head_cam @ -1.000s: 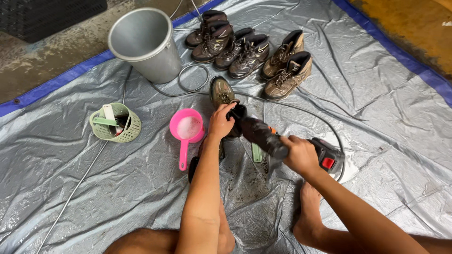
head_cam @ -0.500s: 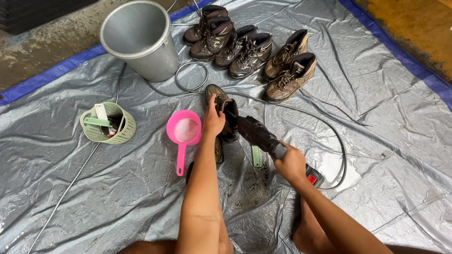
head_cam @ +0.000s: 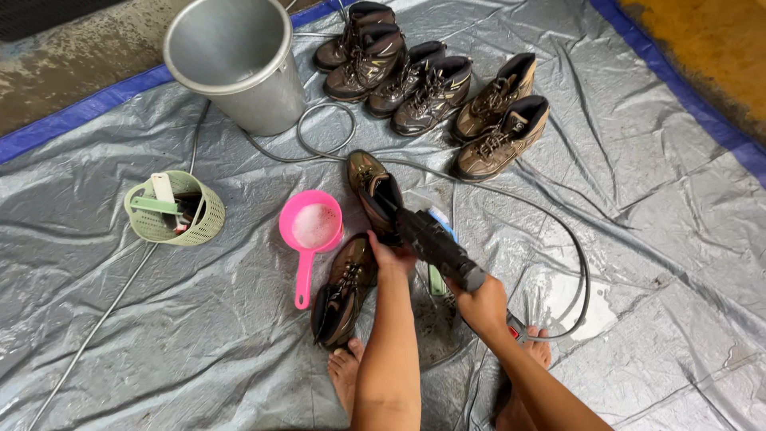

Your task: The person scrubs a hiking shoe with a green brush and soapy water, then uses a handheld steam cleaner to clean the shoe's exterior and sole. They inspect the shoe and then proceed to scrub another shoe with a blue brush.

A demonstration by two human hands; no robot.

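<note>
My left hand [head_cam: 388, 257] grips the heel end of a brown hiking boot [head_cam: 368, 183] that lies on the wet grey tarp [head_cam: 199, 319]. My right hand [head_cam: 481, 306] holds a black spray gun [head_cam: 431, 239] whose nozzle points at that boot's opening. A thin hose [head_cam: 558, 239] loops away from the gun. A second brown boot [head_cam: 343, 291] lies just left of my left arm, next to a pink scoop [head_cam: 309, 231] with foamy water. My bare feet [head_cam: 345, 375] rest on the tarp below.
A metal bucket [head_cam: 231, 60] stands at the back left. Several pairs of boots [head_cam: 431, 92] line the back. A green basket [head_cam: 177, 209] with brushes sits at the left. The tarp's blue edge [head_cam: 88, 108] borders concrete ground.
The view has shifted slightly, so everything sits lower and nearer. My right hand has drawn back toward me along the spray gun while my left hand keeps hold of the boot.
</note>
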